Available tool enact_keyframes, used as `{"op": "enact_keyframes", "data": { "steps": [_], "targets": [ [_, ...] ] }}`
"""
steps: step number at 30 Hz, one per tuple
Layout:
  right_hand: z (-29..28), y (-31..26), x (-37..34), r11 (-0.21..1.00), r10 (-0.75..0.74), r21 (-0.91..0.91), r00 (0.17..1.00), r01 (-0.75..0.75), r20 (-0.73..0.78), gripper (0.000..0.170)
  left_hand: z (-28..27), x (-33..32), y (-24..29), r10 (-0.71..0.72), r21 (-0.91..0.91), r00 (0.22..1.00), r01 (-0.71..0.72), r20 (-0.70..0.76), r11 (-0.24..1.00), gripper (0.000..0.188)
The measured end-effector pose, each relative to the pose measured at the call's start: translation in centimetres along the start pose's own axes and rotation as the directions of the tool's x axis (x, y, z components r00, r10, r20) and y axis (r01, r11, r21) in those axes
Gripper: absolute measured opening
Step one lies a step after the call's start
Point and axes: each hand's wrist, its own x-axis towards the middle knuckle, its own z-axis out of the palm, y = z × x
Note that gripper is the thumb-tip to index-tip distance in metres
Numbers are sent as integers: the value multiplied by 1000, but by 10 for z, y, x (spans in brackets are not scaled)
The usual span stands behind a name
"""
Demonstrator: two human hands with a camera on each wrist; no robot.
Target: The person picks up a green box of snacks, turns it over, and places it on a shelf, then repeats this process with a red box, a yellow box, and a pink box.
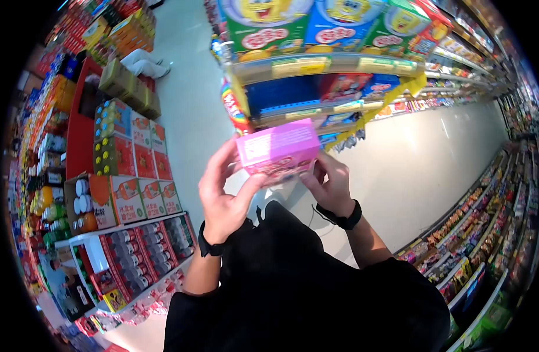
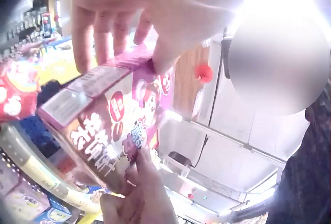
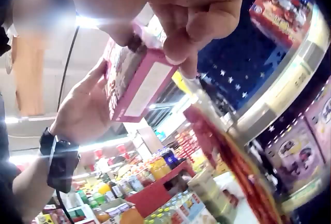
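A pink-purple snack box (image 1: 279, 146) with cartoon art and Chinese lettering is held up between both hands, in front of the chest. My left hand (image 1: 225, 188) grips its left end, thumb on the near side and fingers around the far side. At the opposite end, my right hand (image 1: 332, 183) pinches the lower corner with thumb and bent fingers. In the left wrist view the printed front of the box (image 2: 121, 123) faces the camera, tilted. From the right wrist, the white panel on a narrow side of the box (image 3: 147, 92) shows.
A shelf unit (image 1: 316, 61) with large cartoon boxes stands just ahead, a red snack bag (image 1: 235, 108) hanging at its left edge. Stacked drink cartons (image 1: 134, 193) line the left. Packed snack shelves (image 1: 474, 234) run along the right. Someone in light trousers (image 1: 145, 63) is farther up the aisle.
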Motion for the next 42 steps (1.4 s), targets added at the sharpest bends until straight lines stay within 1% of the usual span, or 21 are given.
{"op": "enact_keyframes", "data": {
  "steps": [1,2,3,5,6,9,13,15,18,21,22,25,26,29,30,33,34,37,39,41,42],
  "targets": [
    [10,-5,1,1000,-19,17,998,18,62,57,-11,-5,4,-78,-47,996,75,-47,996,71],
    [23,-10,-1,996,36,81,993,-45,110,54,-24,-11,4,-120,-82,987,112,-106,990,71],
    [35,-17,2,992,16,120,987,-35,160,53,-37,-18,2,-168,-121,972,149,-164,981,70],
    [56,-34,7,980,-34,196,963,-19,266,53,-65,-31,2,-206,-132,949,179,-239,975,67],
    [69,-40,8,967,-83,255,957,9,280,52,-79,-38,2,-221,-140,935,188,-278,972,66],
    [102,-61,10,959,-53,277,916,-64,398,51,-120,-67,3,-229,-211,905,160,-358,964,64],
    [150,-91,15,930,-147,366,867,-44,476,51,-165,-105,15,-219,-142,889,176,-403,974,61],
    [173,-110,16,924,-184,379,824,-40,536,52,-187,-123,18,-188,-139,860,138,-474,981,61],
    [209,-146,11,878,-173,464,831,-112,528,51,-223,-150,26,-169,-118,827,125,-537,985,62],
    [240,-172,15,930,-282,359,767,72,576,50,-258,-179,30,-127,-127,824,67,-553,990,65],
    [249,-179,14,939,-247,342,743,27,621,45,-270,-190,27,-128,-113,822,78,-554,991,68],
    [282,-203,0,899,-139,380,680,-218,720,43,-293,-208,30,-101,-142,772,14,-627,990,68],
    [296,-204,-8,881,-164,414,672,-230,722,44,-302,-213,33,-124,-124,758,57,-641,991,83],
    [326,-223,-21,856,-87,353,569,-377,818,46,-326,-224,35,-33,-91,726,-41,-687,995,100],
    [336,-228,-24,856,-91,339,530,-392,843,47,-335,-232,38,-72,-81,719,21,-691,996,110],
    [361,-240,-34,844,-119,320,433,-430,894,49,-355,-257,39,-129,-130,696,51,-707,990,105],
    [368,-243,-38,838,-141,329,411,-435,901,49,-359,-263,40,-121,-134,672,33,-730,990,100],
    [381,-255,-50,821,-214,366,358,-438,909,54,-373,-284,44,-153,-137,608,72,-779,988,95],
    [387,-265,-56,808,-269,397,327,-435,906,60,-378,-293,41,-173,-165,542,63,-823,984,92],
    [392,-271,-56,856,-286,380,290,-352,913,66,-378,-301,38,-230,-239,471,41,-852,970,92],
    [395,-273,-56,875,-294,372,271,-308,917,69,-379,-303,39,-211,-227,462,21,-862,974,91]
  ]
}}
